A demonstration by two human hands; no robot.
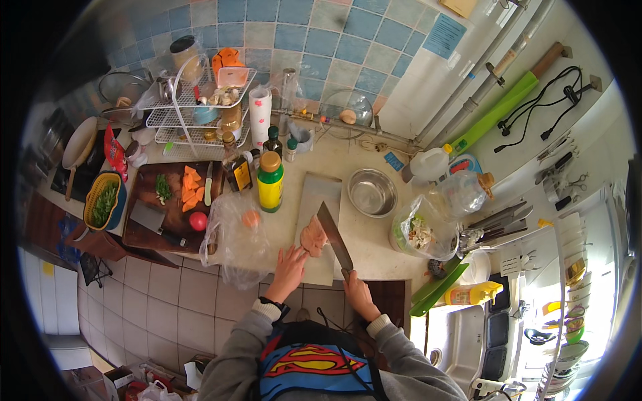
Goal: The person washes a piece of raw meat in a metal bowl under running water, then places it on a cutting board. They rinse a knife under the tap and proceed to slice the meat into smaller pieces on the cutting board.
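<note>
On a flat pale cutting board [321, 188] lies a piece of raw meat [313, 237], pinkish and pale. My left hand [290, 269] touches its lower left edge with spread fingertips. My right hand [360, 295] grips the dark handle of a kitchen knife [335, 238]; its broad, long blade points up and away, close along the meat's right side. Whether the edge touches the meat I cannot tell. A steel bowl [372, 193] stands right of the board. To the left lie a clear plastic bag [233, 240] and a yellow-green bottle with a tan cap [270, 183].
A dark wooden board [145, 195] at left holds a cleaver [148, 215], orange chunks, chopped greens, a paring knife [208, 184] and a red round item. A bag of scraps [421, 235] and a sink [456, 346] are at right. Bottles and a wire rack [195, 118] stand behind.
</note>
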